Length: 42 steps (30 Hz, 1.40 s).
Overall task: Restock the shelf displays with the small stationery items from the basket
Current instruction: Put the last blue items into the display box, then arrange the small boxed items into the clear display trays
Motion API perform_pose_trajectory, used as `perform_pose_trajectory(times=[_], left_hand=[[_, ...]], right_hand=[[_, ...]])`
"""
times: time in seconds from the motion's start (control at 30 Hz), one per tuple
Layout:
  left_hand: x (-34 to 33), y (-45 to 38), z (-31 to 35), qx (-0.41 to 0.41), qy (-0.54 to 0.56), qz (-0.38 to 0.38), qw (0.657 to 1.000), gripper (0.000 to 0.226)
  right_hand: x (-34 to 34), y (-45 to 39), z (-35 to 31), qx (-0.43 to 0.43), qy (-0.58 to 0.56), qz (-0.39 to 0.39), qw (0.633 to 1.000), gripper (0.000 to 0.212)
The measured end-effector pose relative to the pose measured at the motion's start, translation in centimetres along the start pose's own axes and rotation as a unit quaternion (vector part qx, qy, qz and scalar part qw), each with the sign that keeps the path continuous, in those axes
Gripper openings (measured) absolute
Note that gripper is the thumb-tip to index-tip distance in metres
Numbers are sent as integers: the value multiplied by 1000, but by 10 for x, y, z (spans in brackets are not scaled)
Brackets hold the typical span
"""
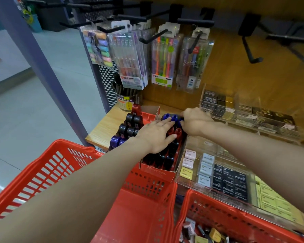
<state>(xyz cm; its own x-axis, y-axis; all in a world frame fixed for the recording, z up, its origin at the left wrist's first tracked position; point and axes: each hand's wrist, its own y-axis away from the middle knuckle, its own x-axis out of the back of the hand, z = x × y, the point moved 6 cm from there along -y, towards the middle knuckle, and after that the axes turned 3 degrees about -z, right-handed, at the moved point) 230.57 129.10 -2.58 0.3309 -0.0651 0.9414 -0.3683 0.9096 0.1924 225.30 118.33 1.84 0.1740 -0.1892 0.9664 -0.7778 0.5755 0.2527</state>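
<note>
A red cardboard display box (pixel 158 172) on the wooden shelf (pixel 102 127) holds rows of small round items in black, red and blue. My left hand (pixel 156 135) lies flat over the middle rows, fingers straight, touching the blue ones. My right hand (pixel 195 121) curls its fingers round the blue items (pixel 170 117) at the box's far end. A second row of black, red and purple items (pixel 130 127) stands to the left. A red basket (pixel 235 218) at lower right holds several small stationery pieces (pixel 200 232).
Another red basket (pixel 47 172) sits at lower left. Clear trays of erasers (pixel 205 167) and of dark boxes (pixel 244 113) fill the shelf to the right. Pen packs (pixel 161 57) hang on black hooks above, and a pen cup (pixel 125 100) stands at the back left.
</note>
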Motion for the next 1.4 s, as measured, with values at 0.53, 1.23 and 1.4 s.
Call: perform_pose_trajectory(times=[0.53, 1.23, 1.4], left_hand=[[0, -4, 4, 9, 2, -56, 998, 68], [-10, 172, 82, -71, -50, -14, 996, 48], [-40, 220, 113, -40, -76, -112, 990, 52]], right_hand=[[-26, 24, -2, 41, 91, -111, 989, 53], [-41, 246, 10, 86, -101, 44, 990, 52], [-80, 335, 92, -4, -104, -54, 993, 61]])
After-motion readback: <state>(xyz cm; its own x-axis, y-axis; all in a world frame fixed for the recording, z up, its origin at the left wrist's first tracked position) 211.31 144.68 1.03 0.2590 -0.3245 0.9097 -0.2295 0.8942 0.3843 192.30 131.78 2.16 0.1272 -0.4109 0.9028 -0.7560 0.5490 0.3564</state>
